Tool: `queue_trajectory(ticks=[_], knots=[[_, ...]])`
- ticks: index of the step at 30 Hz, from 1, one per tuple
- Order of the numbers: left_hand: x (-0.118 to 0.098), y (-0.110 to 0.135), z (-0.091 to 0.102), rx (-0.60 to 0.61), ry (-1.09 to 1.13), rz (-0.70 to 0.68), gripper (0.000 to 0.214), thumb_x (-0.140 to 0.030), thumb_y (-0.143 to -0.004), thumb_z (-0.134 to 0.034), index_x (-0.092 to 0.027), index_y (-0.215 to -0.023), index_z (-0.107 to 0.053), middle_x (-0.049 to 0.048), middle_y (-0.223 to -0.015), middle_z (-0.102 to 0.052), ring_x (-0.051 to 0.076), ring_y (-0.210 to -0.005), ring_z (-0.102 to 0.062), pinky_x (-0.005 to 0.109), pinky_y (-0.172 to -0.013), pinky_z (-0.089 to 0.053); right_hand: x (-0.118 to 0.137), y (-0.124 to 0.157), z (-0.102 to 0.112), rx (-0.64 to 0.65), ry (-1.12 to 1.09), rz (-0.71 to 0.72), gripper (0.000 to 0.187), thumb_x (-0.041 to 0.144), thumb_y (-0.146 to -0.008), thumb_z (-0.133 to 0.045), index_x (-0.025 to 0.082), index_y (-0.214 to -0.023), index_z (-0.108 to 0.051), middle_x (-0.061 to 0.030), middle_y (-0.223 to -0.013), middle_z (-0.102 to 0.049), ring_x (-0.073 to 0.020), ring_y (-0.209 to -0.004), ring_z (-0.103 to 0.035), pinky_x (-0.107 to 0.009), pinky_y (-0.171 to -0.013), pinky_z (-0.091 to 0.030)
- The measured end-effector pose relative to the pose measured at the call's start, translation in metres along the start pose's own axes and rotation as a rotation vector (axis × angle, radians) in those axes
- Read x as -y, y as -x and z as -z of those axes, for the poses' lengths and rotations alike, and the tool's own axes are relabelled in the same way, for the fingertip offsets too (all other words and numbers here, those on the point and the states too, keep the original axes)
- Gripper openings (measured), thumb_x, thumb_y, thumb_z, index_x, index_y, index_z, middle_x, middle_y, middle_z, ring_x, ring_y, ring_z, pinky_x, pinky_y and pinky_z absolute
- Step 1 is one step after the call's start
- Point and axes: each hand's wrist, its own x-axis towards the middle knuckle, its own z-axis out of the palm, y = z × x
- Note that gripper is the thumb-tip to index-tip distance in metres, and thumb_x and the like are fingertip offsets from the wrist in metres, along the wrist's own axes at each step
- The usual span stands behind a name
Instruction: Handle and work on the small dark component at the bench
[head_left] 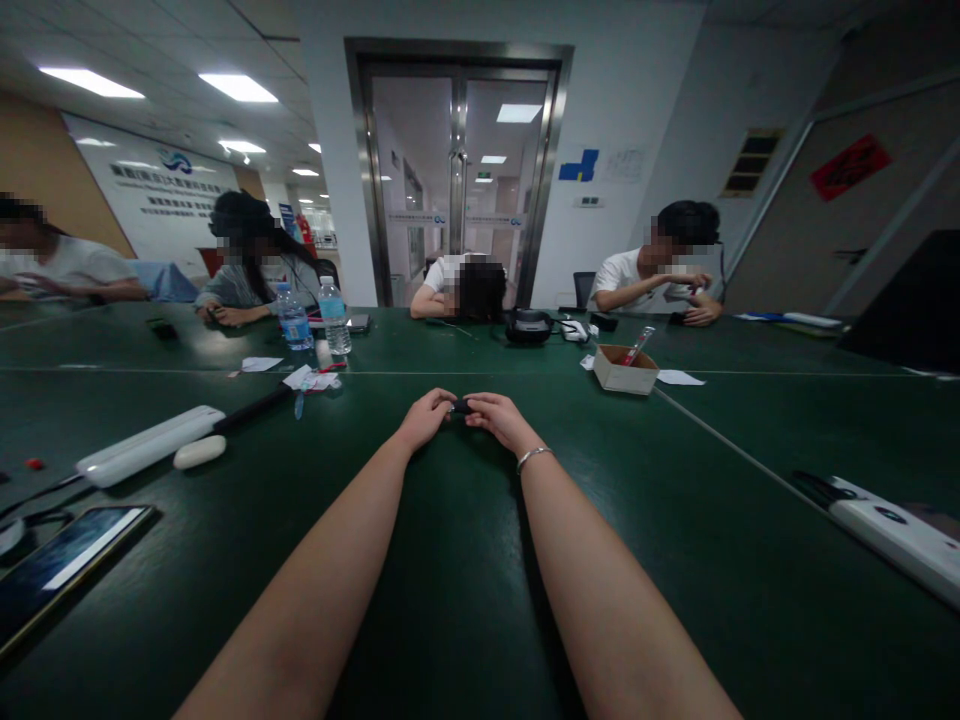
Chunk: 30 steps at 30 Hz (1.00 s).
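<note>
Both arms reach forward over the dark green table point(465, 560). A small black object point(461, 407) with a shiny, silvery left end sits between my hands; its kind is too small to make out. My left hand point(426, 418) pinches the left end with thumb and fingers. From the other side, the fingers of my right hand point(501, 418) close on the dark end. A silver bangle point(533, 458) circles my right wrist.
At left lie a phone point(71, 565), a white power strip point(154, 445), and a pale oval object point(199, 452). Water bottles point(334, 318) and paper scraps stand beyond. A small box point(626, 372) is right of centre; several people sit across the table.
</note>
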Motion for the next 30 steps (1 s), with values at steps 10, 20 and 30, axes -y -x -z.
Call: queue_trajectory(ticks=[10,20,30], knots=[[-0.0024,0.0013,0.0019,0.006,-0.025,0.015,0.025,-0.028,-0.078,-0.042,-0.019,-0.092,-0.061,0.0018,-0.079,-0.06,0.014,-0.07,-0.053,0.025,-0.066,-0.041,0.0014,0.0017,-0.0007,-0.007,0.003,-0.004,0.01,0.001,-0.077,-0.059,0.008,-0.082,-0.063,-0.0049,-0.064,-0.063,-0.0093,-0.048,-0.059,-0.019,-0.05,-0.053],[0.0017,0.0009,0.0016,-0.011,-0.02,-0.055,0.024,-0.024,-0.073,-0.052,-0.019,-0.095,-0.06,0.0004,-0.074,-0.058,0.014,-0.07,-0.053,0.025,-0.067,-0.041,0.0021,0.0022,-0.0006,0.007,0.035,-0.003,0.01,0.003,-0.078,-0.056,0.008,-0.085,-0.061,-0.005,-0.066,-0.062,-0.0091,-0.05,-0.059,-0.019,-0.05,-0.053],[0.0006,-0.0015,0.0025,0.014,0.06,-0.038,0.025,-0.02,-0.071,-0.047,-0.017,-0.094,-0.058,0.0001,-0.071,-0.055,0.013,-0.066,-0.052,0.024,-0.062,-0.039,0.001,-0.0024,-0.0078,0.032,0.254,-0.016,0.019,0.026,-0.082,-0.058,0.014,-0.097,-0.053,-0.0002,-0.061,-0.059,-0.01,-0.043,-0.057,-0.018,-0.039,-0.048]])
